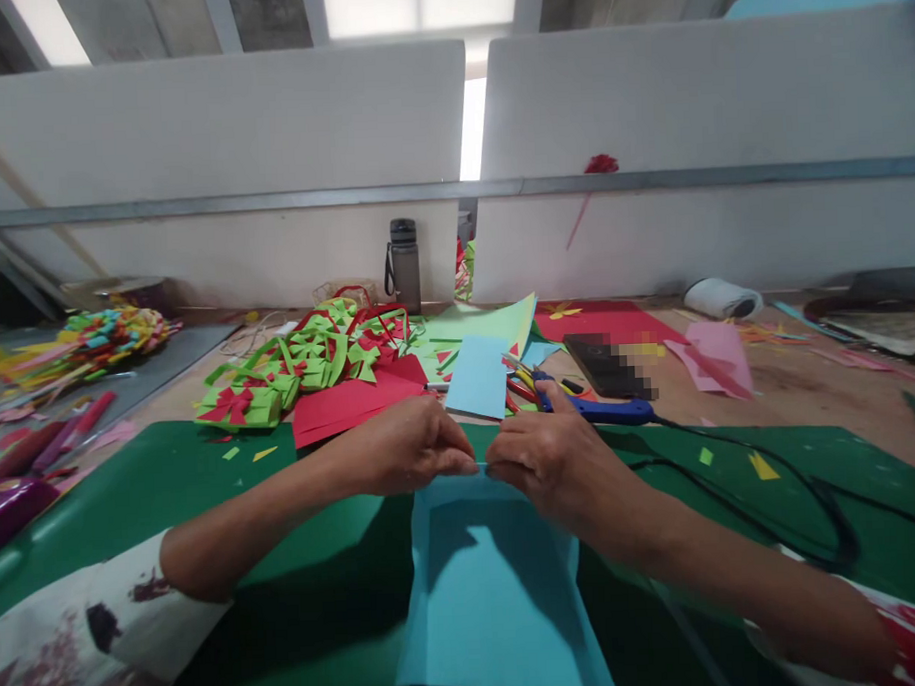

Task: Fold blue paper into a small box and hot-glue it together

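Note:
A blue sheet of paper lies in front of me on the green cutting mat, its side edges creased and partly raised. My left hand pinches the far edge of the paper near its middle. Close beside it, my right hand grips the same edge, fingers pressed together. Just beyond my hands is a smaller blue paper piece. A blue-handled glue gun lies past my right hand, its black cord trailing right across the mat.
Several green paper baskets with red bows are piled behind red sheets. A dark bottle stands by the white partition. A phone, pink paper and a white roll lie right; colourful paper flowers lie left.

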`<state>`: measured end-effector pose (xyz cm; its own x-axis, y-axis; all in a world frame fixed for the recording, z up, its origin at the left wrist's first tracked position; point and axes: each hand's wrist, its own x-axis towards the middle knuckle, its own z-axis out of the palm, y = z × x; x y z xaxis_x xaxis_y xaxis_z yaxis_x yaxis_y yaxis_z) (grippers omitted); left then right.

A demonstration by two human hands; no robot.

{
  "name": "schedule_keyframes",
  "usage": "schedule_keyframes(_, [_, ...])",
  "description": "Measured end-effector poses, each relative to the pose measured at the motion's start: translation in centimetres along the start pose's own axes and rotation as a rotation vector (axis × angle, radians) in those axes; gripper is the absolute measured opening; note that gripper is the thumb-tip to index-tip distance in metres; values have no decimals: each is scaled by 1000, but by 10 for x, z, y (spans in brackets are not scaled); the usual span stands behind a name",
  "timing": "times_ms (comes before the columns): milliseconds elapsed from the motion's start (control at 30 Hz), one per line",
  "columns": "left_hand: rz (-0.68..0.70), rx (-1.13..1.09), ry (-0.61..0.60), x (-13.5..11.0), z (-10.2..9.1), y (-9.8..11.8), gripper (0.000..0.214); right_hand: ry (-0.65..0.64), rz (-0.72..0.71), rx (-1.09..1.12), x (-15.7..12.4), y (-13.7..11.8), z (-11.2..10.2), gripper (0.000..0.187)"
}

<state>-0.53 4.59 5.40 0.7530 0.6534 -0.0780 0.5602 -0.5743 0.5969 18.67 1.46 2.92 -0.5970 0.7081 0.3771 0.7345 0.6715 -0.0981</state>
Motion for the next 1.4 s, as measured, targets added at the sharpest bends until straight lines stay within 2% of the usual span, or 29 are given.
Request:
schedule_keyframes(100, [22,13,38,3,6,-3,22,-27,-1,-18,1,0,0,24])
schedule_keyframes(233, [83,182,126,5,14,-4,17,-73,0,-30,2,-1,0,26])
schedule_keyframes(367, [64,333,234,5,22,0,16,-121,54,-16,4,-2,0,25])
schedule_keyframes(467, [36,361,292,5,28,4,19,-114,44,-22,3,-4,0,25])
schedule_keyframes(700, [56,138,265,5,33,9,23,-33,27,-64,1,-7,4,23])
schedule_keyframes(933, [12,236,338,5,33,9,18,-28,107,-23,1,-9,3,20])
schedule_keyframes(1133, [74,178,323,3,33,10,25,16,109,17,-1,-8,2,20])
schedule_keyframes(1400, [16,203,342,3,32,11,22,25,111,49,-2,-15,-3,16])
